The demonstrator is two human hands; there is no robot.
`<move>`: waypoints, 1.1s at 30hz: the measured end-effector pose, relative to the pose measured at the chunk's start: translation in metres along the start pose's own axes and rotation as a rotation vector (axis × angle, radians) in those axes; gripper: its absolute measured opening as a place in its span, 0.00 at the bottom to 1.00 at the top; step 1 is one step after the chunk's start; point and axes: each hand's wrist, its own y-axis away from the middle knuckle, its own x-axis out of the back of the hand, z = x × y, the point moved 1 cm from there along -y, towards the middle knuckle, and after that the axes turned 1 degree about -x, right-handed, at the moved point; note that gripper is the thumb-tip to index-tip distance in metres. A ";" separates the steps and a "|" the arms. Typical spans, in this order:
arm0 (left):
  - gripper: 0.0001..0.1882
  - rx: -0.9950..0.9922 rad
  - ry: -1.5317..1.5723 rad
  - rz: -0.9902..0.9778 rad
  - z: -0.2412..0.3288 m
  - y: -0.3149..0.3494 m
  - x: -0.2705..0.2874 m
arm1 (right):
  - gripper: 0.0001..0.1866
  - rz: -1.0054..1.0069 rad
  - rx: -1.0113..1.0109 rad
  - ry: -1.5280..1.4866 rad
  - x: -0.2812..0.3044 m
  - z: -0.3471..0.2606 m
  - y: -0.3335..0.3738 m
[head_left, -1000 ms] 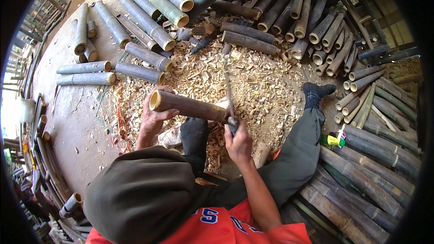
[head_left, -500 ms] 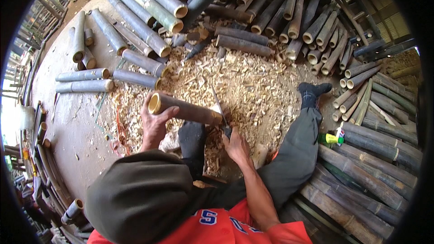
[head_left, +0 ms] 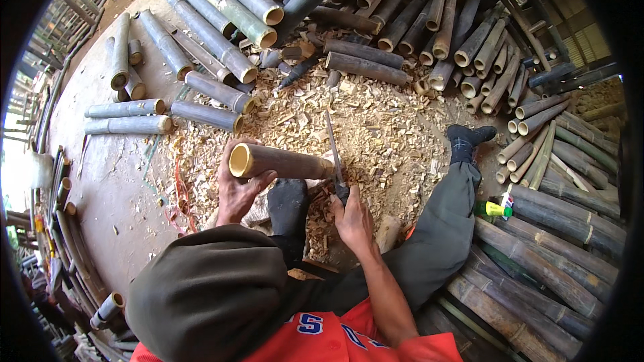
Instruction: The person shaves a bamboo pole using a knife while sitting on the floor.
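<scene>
My left hand (head_left: 235,189) grips a short, dark bamboo tube (head_left: 290,162) near its open, pale-rimmed left end. The tube lies roughly level above my dark-covered left foot (head_left: 288,204). In my right hand (head_left: 353,222) is the black handle of a knife (head_left: 333,141), its long narrow blade pointing away from me. The blade crosses the tube's right end; whether the edge touches it, I cannot tell. Beneath the tube, next to my foot, lies a pale block of wood (head_left: 257,214), partly hidden.
Pale wood chips (head_left: 376,141) cover the floor ahead. Stacked bamboo tubes (head_left: 530,241) lie to the right, with a yellow-green bottle (head_left: 493,209) on them. More bamboo lengths (head_left: 208,17) lie at the far left. My right leg (head_left: 443,214) stretches out beside the chips.
The tube has turned closer to level, and its right end sits slightly higher. The knife blade now stands more upright beside that end. Both hands keep their hold.
</scene>
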 end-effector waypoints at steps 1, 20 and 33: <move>0.34 -0.009 0.050 -0.007 0.002 0.006 -0.005 | 0.22 0.015 0.013 -0.018 0.006 -0.008 0.005; 0.31 -0.113 -0.232 -0.013 0.020 0.015 -0.040 | 0.17 0.280 0.323 -0.182 0.019 -0.035 0.018; 0.28 -0.164 -0.225 -0.103 0.023 0.013 -0.029 | 0.19 0.163 0.256 -0.129 0.032 -0.034 0.014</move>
